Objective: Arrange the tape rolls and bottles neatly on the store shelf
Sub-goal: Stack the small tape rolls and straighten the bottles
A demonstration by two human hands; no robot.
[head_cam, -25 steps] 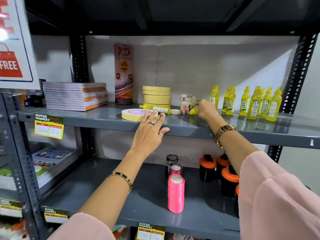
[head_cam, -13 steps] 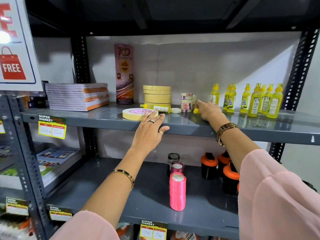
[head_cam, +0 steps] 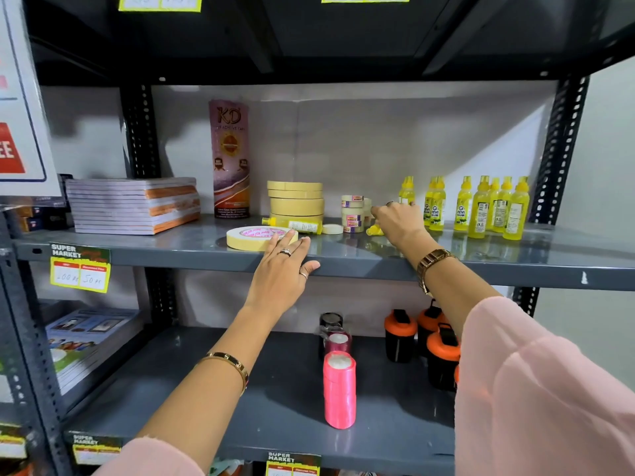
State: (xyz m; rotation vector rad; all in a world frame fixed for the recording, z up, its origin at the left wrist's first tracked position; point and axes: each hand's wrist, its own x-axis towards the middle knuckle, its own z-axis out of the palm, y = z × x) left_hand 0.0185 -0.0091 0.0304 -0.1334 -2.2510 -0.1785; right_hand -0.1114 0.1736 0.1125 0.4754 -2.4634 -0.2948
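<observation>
Flat tape roll point(head_cam: 256, 238) near shelf point(head_cam: 446, 266) front edge; left hand point(head_cam: 280, 274) spread flat, fingertips touching it. Stacked rolls point(head_cam: 296, 201) behind. Right hand point(head_cam: 400, 221) curled at small rolls point(head_cam: 353, 213); grip unclear. Upright bottles point(head_cam: 481, 207) right, bare shelf in front.

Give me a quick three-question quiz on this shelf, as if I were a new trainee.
1. True or false: the wide tape roll at the shelf's front edge lies flat.
2. Which hand rests by that roll: A) left hand B) right hand?
3. Fill in: one small yellow bottle before the stack of tape rolls lies on its ____.

Key: 1 true; 2 A; 3 side.
</observation>
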